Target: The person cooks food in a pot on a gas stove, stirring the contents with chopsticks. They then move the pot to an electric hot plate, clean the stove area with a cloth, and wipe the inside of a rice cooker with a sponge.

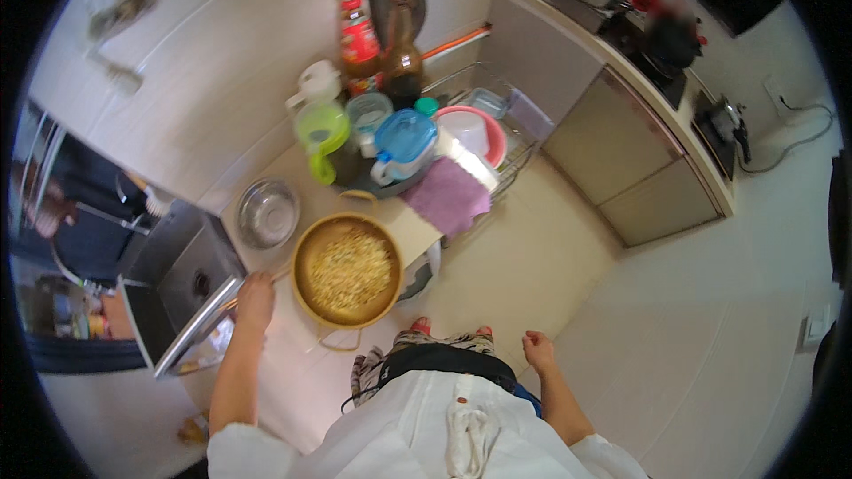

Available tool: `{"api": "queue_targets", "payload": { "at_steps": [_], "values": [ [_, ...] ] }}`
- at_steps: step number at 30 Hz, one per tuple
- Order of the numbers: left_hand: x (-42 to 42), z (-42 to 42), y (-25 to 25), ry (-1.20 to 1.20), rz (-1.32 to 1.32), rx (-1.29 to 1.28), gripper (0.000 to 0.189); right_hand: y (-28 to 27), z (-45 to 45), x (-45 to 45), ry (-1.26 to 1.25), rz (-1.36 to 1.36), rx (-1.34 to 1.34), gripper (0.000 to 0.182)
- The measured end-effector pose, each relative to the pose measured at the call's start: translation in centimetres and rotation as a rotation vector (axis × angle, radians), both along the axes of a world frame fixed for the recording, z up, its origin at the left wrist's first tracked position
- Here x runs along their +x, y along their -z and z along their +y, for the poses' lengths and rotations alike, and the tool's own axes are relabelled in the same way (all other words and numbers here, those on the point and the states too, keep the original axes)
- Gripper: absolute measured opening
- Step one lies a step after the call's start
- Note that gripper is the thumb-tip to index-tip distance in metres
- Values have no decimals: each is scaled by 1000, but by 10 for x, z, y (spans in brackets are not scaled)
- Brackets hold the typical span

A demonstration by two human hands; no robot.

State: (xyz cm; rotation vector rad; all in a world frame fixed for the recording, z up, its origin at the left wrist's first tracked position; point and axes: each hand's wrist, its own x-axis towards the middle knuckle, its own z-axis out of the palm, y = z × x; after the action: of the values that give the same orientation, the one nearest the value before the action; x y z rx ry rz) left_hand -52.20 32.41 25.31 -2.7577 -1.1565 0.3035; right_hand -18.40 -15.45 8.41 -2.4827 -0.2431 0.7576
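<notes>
My left hand (256, 299) is closed around thin wooden sticks (231, 304), probably chopsticks, between the sink and a golden two-handled pot (299, 299). Pale yellow chopped food (353, 268) covers much of the pot's bottom. Behind my hand, a clear or metal bowl (268, 213) rests on the counter near the pot. My right hand (538, 349) hangs at my side over the floor, fingers curled, with nothing visible in it.
Left is a stainless steel sink (180, 259). Behind the pot are a green-lidded jug (323, 130), a blue-lidded pitcher (406, 140), sauce bottles (359, 43) and a purple cloth (449, 196). A wire rack (516, 163) and a stove counter (619, 56) lie to the right.
</notes>
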Motion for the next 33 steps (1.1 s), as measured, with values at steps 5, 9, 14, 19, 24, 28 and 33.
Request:
{"api": "queue_targets", "payload": {
  "at_steps": [5, 9, 14, 19, 24, 28, 33],
  "values": [
    [-111, 11, 31, -412, 215, 38, 16, -5, -11, 39, -89, 12, -90, 28],
    [-102, -30, -74, -524, -409, 423, 24, -4, -2, 90, -124, 67, 5, 27],
    [205, -117, -185, -59, -848, 191, 26, -88, 67, 180, -461, -103, 310, 26],
    [474, -204, -179, 776, -708, -107, 27, -258, 89, 270, -442, 18, 976, 46],
    [623, -261, -172, 1048, -630, -189, 34, -299, 62, 360, -151, 57, 1198, 24],
    [709, -273, -166, 957, -937, -322, 31, -302, 57, 432, 6, -320, 1171, 14],
    [789, -249, -147, 571, -757, -1265, 39, -303, 75, 521, -376, -899, 1086, 21]
  ]
}}
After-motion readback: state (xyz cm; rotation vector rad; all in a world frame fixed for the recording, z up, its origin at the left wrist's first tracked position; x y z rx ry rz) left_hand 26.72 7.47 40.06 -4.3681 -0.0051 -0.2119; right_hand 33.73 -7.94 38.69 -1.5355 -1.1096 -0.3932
